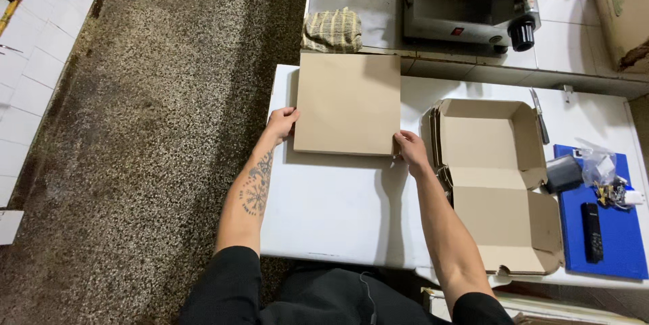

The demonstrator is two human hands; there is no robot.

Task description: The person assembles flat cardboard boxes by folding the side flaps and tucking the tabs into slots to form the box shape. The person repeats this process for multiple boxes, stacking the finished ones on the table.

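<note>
A speckled stone floor point(155, 129) filled the left of the view, and a white tabletop point(331, 210) carried the work. On it, toward the far edge, a closed flat cardboard box point(347, 103) lay square to the person. The left hand point(280, 124) pressed its fingers against the box's near left corner, and the right hand point(409, 150) pinched the near right corner, so the box seemed steadied from both sides; neither hand lifted it.

Just to the right stood an open cardboard box point(497, 176), lid folded toward the person, resting on a stack of flat blanks, its wall near the right wrist. It crowded that side. Farther right lay a blue board point(615, 237) bearing a dark remote-like handset point(593, 231), a small black pouch point(563, 173) and a clear bag of small items point(602, 169). A knife point(539, 117) lay beside the open box.

Beyond the tabletop, on a tiled counter, sat a steel appliance with a black knob point(473, 7) and a folded checked cloth point(332, 31), just past the closed box's far edge.
</note>
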